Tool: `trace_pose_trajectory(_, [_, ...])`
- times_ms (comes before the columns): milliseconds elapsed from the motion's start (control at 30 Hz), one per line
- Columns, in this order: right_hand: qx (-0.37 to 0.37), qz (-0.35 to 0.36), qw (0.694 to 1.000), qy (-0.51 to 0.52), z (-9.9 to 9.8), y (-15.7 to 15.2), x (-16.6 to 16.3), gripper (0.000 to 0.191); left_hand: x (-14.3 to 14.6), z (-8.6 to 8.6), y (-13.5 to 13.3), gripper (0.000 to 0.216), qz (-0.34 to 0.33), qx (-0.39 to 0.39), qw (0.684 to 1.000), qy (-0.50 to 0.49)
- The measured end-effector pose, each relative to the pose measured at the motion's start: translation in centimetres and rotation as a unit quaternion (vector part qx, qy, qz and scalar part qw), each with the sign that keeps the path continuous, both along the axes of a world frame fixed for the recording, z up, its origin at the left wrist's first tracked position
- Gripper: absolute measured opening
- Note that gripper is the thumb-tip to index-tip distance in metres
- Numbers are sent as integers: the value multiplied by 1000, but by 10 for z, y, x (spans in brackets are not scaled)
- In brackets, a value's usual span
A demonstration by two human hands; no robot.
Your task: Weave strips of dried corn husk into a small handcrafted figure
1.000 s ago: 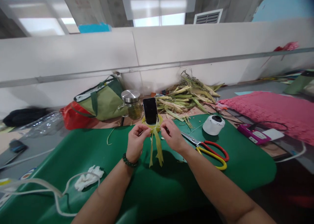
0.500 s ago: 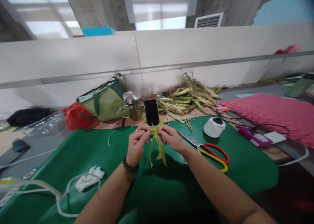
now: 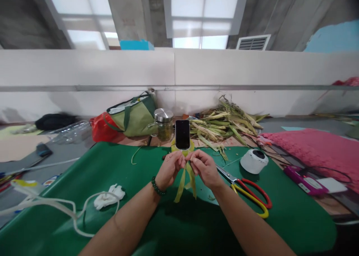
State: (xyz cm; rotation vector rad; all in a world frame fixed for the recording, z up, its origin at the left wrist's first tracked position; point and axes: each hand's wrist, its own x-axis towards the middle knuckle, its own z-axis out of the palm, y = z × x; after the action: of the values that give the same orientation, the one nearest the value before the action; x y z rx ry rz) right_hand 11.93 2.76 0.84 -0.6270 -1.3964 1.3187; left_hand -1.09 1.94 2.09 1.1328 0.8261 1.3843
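My left hand [image 3: 170, 169], with a dark green bead bracelet [image 3: 157, 187] at the wrist, is closed in a pinch at the top of some yellow-green corn husk strips [image 3: 181, 187]. Close beside it, my right hand [image 3: 205, 169] pinches the same top end, fingertips almost meeting. Two husk tails hang down below the fingers, over the green mat [image 3: 146, 226]. The fingers hide the gathered end. Just behind the hands, a phone [image 3: 182, 134] leans upright at a yellow roll [image 3: 192, 147]. Red-and-yellow-handled scissors [image 3: 254, 198] lie right of my right hand.
A white spool [image 3: 254, 162] stands on the mat's right, a thin thread near it. Behind are a husk pile [image 3: 230, 121], a glass jar [image 3: 163, 127] and a green bag [image 3: 137, 117]. Crumpled tissue [image 3: 109, 197] and a white cable [image 3: 74, 215] lie left; a purple power strip [image 3: 305, 180] lies right.
My view has turned left, so things sit further right in the picture. My hands have drawn closer together at the husk's top, and the right fingers have curled over its end.
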Motion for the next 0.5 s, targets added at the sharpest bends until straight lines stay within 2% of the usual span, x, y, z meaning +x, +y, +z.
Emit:
trace_pose_trajectory(100, [-80, 72, 994, 24, 1, 0, 2, 22, 1, -3, 1, 39, -18, -4, 999, -30])
trace_pose_trajectory(167, [-96, 100, 990, 18, 2, 1, 5, 22, 0, -4, 1, 39, -28, 5, 999, -25])
trace_pose_trajectory(333, [-58, 128, 990, -23, 6, 1, 12, 24, -5, -3, 0, 41, -22, 35, 999, 21])
trace_pose_trajectory(500, [-26, 126, 990, -60, 9, -2, 14, 25, -11, 3, -4, 44, -11, 70, 992, 103])
